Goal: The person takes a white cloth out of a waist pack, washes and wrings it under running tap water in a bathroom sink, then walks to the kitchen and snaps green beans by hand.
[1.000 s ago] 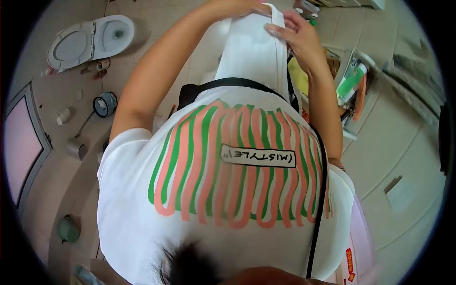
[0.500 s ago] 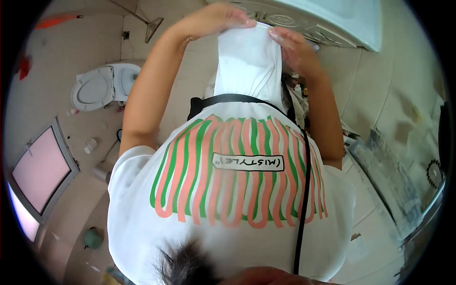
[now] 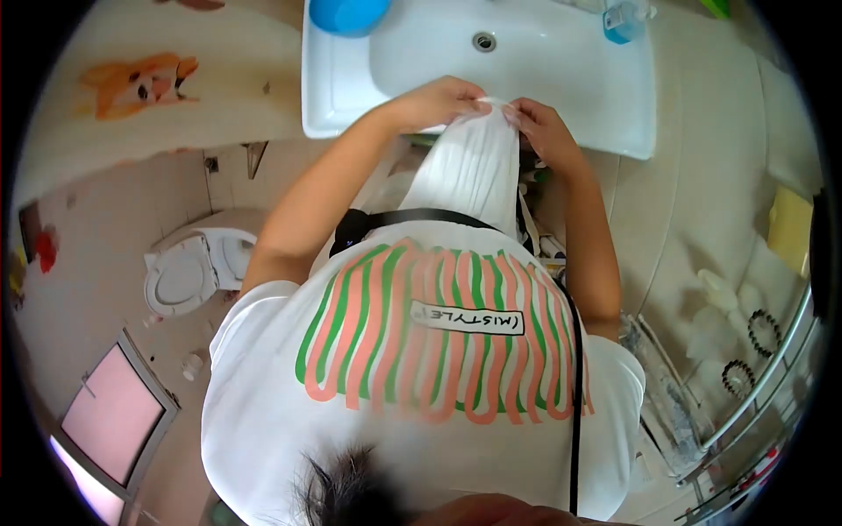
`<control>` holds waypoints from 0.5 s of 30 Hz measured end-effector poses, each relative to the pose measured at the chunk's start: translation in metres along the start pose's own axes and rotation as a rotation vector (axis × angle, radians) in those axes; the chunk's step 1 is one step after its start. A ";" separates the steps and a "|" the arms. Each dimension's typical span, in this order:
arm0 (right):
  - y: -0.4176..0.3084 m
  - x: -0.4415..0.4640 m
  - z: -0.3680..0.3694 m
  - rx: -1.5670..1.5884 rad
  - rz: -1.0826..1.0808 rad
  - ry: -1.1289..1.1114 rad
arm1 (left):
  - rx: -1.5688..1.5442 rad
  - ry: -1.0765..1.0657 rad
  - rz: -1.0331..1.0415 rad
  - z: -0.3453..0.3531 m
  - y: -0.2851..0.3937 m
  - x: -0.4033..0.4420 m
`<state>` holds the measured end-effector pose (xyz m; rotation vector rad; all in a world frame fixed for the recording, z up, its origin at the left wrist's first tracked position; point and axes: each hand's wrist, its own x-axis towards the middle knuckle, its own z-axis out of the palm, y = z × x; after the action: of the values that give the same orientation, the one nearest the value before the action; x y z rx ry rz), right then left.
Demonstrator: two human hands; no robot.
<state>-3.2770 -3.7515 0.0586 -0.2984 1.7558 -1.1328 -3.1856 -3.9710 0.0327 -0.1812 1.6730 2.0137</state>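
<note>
The lower front of the white T-shirt (image 3: 465,167) on my body is drawn forward, its hem pinched between my two hands at the sink's near edge. My left hand (image 3: 443,101) grips the hem from the left, fingers closed. Close beside it, my right hand (image 3: 545,127) has its thumb and fingers closed on the same hem. The pulled cloth lies in long folds. A black strap (image 3: 434,215) crosses the shirt above the stretched part, and a black cord runs down the right side of the striped print.
In front stands a white sink (image 3: 526,74) with a blue basin (image 3: 349,16) at its left and a blue bottle (image 3: 621,24) at its right. A toilet (image 3: 184,273) is to the left. A metal rack (image 3: 754,394) with dark bead bracelets nearby is at right.
The view has shifted so the sink's bowl now shows ahead. My hands have come closer together, and the held hem is gathered narrower, over the sink's edge.
</note>
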 end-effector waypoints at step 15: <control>-0.093 0.234 -0.112 0.889 -0.467 -0.244 | 0.083 0.270 -0.154 -0.078 0.027 0.143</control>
<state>-3.5097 -3.8886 0.0014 -0.2789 0.8504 -1.9910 -3.3376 -4.0053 -0.0210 -0.5564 1.8389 1.8665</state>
